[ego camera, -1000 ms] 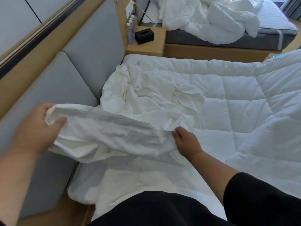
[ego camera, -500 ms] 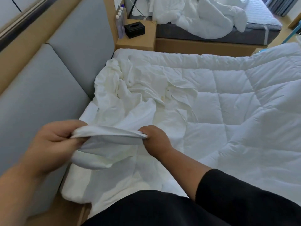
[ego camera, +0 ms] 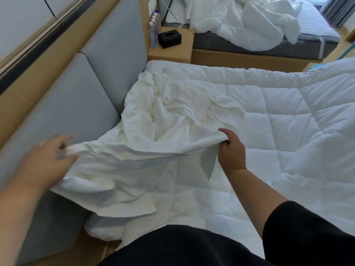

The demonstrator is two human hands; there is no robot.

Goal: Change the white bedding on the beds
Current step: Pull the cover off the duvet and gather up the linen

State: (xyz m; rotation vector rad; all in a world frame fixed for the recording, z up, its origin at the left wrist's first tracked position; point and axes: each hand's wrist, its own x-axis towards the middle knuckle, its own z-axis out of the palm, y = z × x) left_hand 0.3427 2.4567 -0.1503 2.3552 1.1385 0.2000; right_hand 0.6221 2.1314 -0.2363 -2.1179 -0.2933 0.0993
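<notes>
A crumpled white cover sheet (ego camera: pixel 146 150) lies bunched at the head end of the near bed, on top of a white quilted duvet (ego camera: pixel 288 131). My left hand (ego camera: pixel 48 162) pinches the sheet's edge at the left, close to the grey headboard; the hand is motion-blurred. My right hand (ego camera: pixel 231 150) grips the same edge further right, fingers curled round the fabric. The edge is stretched between both hands and lifted a little above the duvet. More of the sheet is heaped behind (ego camera: pixel 172 104).
A grey padded headboard (ego camera: pixel 76 104) runs along the left. A wooden nightstand (ego camera: pixel 172 50) holds a black tissue box (ego camera: pixel 170 38) and water bottles (ego camera: pixel 153 33). Beyond it stands a second bed (ego camera: pixel 317 35) with rumpled white bedding (ego camera: pixel 249 22).
My hands, close together half a second ago, have moved apart along the sheet's edge, stretching it out. The left hand went left, the right hand went right.
</notes>
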